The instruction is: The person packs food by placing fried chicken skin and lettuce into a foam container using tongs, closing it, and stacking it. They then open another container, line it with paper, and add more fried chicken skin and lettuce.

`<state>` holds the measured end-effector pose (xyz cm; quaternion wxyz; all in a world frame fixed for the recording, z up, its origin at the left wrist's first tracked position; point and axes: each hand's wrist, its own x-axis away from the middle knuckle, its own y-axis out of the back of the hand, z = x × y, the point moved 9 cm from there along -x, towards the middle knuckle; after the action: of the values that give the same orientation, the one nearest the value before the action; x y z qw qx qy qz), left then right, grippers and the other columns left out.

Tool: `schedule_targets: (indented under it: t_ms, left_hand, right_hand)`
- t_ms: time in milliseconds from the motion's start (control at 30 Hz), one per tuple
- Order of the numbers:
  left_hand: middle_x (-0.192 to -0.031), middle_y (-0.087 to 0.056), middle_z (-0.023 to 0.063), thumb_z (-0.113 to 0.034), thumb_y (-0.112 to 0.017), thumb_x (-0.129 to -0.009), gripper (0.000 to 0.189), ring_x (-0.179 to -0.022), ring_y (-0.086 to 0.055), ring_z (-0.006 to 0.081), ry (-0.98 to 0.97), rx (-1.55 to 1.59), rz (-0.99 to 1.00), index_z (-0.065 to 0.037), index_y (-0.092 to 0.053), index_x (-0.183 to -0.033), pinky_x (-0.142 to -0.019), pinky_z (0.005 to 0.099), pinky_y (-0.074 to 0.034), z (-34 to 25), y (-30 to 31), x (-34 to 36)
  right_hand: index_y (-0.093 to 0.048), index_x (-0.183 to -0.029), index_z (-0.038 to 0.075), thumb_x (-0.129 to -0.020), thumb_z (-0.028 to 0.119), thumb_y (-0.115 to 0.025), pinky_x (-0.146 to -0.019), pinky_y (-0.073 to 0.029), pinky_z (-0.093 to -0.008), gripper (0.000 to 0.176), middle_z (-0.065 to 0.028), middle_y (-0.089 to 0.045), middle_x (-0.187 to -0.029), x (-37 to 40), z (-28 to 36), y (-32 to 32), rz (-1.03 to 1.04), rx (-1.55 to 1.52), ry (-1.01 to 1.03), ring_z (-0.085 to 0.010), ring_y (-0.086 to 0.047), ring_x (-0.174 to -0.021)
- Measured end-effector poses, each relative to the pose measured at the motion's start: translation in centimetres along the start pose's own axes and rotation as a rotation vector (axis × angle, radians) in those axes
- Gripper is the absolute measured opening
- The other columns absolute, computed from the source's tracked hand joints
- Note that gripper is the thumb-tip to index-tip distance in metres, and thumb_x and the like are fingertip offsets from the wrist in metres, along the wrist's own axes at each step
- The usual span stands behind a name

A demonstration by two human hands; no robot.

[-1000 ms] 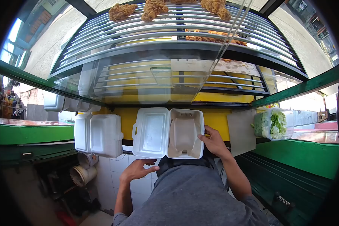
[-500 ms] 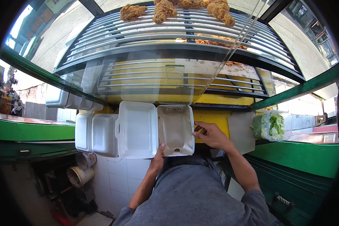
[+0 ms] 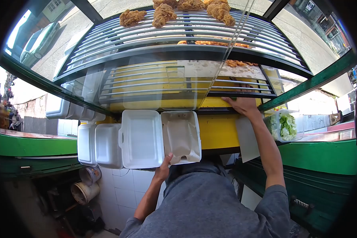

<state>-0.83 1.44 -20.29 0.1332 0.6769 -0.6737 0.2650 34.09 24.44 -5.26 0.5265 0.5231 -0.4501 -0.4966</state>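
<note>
A white foam takeaway box [image 3: 142, 139] lies open in front of me, a brown paper liner [image 3: 181, 135] in its right half. At the near edge, where lid and base meet, my left hand [image 3: 162, 170] grips the box, thumb on top and fingers hidden underneath. My right hand [image 3: 244, 106] reaches to the lower opening of the display case, thumb stretched out to the left and fingers extended, partly in shadow. I see nothing in it. Above it is the lower wire rack [image 3: 146, 87], with fried pieces [image 3: 242, 63] on a stained white sheet.
Several fried chicken pieces [image 3: 164, 16] rest on the upper rack [image 3: 186, 35]. Closed foam boxes [image 3: 108, 144] stand at left. A clear tub of lettuce [image 3: 287, 126] is at right, beside a pale board [image 3: 248, 139]. Glass and green frame bars [image 3: 325, 85] bound the case. Buckets [image 3: 85, 189] sit below.
My right hand has left the box's right edge and moved up and right to the display case opening. My left hand keeps its grip on the box. The view has shifted slightly.
</note>
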Motion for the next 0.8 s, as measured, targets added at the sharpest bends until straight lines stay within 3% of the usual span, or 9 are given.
schedule_targets:
  t_ms: [133,233,267,367,400,567,633,700,800]
  left_hand:
    - [-0.118,-0.062,0.0138,-0.045,-0.051,-0.097,0.056,-0.111,-0.055,0.023,-0.068,-0.106,0.019,0.004,-0.058,-0.122,-0.099,0.0332,-0.04,-2.4,-1.5,0.8]
    - [-0.118,-0.061,0.0143,-0.047,-0.048,-0.098,0.058,-0.112,-0.055,0.0231,-0.034,-0.19,0.099,0.005,-0.058,-0.123,-0.099,0.0343,-0.041,-2.8,-2.5,0.9]
    - [-0.118,-0.061,0.0143,-0.047,-0.048,-0.098,0.058,-0.111,-0.055,0.0233,-0.044,-0.206,0.107,0.005,-0.058,-0.123,-0.098,0.0345,-0.041,-2.9,-2.7,0.8]
    - [-0.118,-0.061,0.0141,-0.047,-0.047,-0.098,0.059,-0.11,-0.055,0.0238,-0.062,-0.228,0.122,0.005,-0.057,-0.123,-0.097,0.035,-0.042,-2.8,-2.8,0.7]
    - [-0.118,-0.061,0.0139,-0.047,-0.048,-0.098,0.059,-0.11,-0.056,0.0239,-0.058,-0.222,0.126,0.005,-0.058,-0.123,-0.097,0.0352,-0.042,-2.6,-2.7,0.7]
    - [-0.116,-0.062,0.0138,-0.048,-0.05,-0.097,0.058,-0.107,-0.056,0.0243,-0.037,-0.205,0.139,0.003,-0.058,-0.122,-0.096,0.0358,-0.042,-1.9,-2.1,0.6]
    - [-0.116,-0.061,0.0143,-0.049,-0.051,-0.096,0.058,-0.107,-0.056,0.0243,-0.026,-0.212,0.142,0.003,-0.059,-0.121,-0.096,0.0358,-0.042,-0.4,-1.3,0.2]
    - [-0.119,-0.06,0.0153,-0.051,-0.051,-0.095,0.061,-0.111,-0.055,0.0256,-0.017,-0.181,0.124,0.003,-0.058,-0.122,-0.098,0.0364,-0.041,0.9,-0.5,-0.1]
    - [-0.123,-0.058,0.0171,-0.053,-0.051,-0.094,0.064,-0.116,-0.052,0.0282,-0.016,-0.199,0.145,0.003,-0.057,-0.124,-0.101,0.0376,-0.039,2.9,0.1,-0.6]
  right_hand:
    - [-0.041,-0.143,0.009,-0.081,0.071,-0.055,-0.116,-0.022,-0.0484,0.089,-0.0213,-0.038,-0.147,-0.4,1.2,0.5,0.039,-0.039,-0.009,-0.0395,-0.029,-0.139]
    - [-0.041,-0.142,0.007,-0.082,0.065,-0.058,-0.113,-0.028,-0.0476,0.085,-0.0224,-0.04,-0.145,-0.9,2.4,0.8,-0.052,-0.014,0.052,-0.038,-0.036,-0.135]
    - [-0.043,-0.139,0.003,-0.086,0.056,-0.059,-0.108,-0.037,-0.0462,0.076,-0.0228,-0.048,-0.137,-0.4,1.2,0.6,0.018,-0.124,-0.095,-0.0387,-0.047,-0.127]
    - [-0.046,-0.134,0.001,-0.087,0.046,-0.06,-0.102,-0.044,-0.0442,0.067,-0.0226,-0.05,-0.134,0.9,0.7,-0.9,-0.072,-0.114,-0.102,-0.0392,-0.053,-0.119]
    - [-0.051,-0.127,-0.001,-0.088,0.038,-0.06,-0.096,-0.047,-0.0438,0.055,-0.0235,-0.058,-0.123,1.6,1.6,0.6,0.048,-0.126,-0.116,-0.0394,-0.058,-0.11]
    - [-0.064,-0.111,-0.002,-0.082,0.026,-0.071,-0.081,-0.049,-0.041,0.041,-0.0208,-0.067,-0.097,8.3,2.6,7.3,0.134,-0.425,-0.167,-0.0366,-0.064,-0.091]
    - [-0.066,-0.111,0.001,-0.078,0.024,-0.074,-0.081,-0.05,-0.0404,0.041,-0.0191,-0.068,-0.101,11.9,1.1,10.0,0.153,-0.445,-0.233,-0.0364,-0.064,-0.091]
    - [-0.067,-0.11,0.0,-0.075,0.021,-0.077,-0.078,-0.05,-0.0384,0.042,-0.0198,-0.069,-0.1,14.9,-0.1,12.9,0.311,-0.472,-0.368,-0.033,-0.066,-0.086]
    - [-0.066,-0.111,-0.001,-0.073,0.017,-0.078,-0.075,-0.05,-0.0355,0.043,-0.019,-0.069,-0.097,17.8,-1.0,16.2,0.269,-0.49,-0.33,-0.0286,-0.067,-0.081]
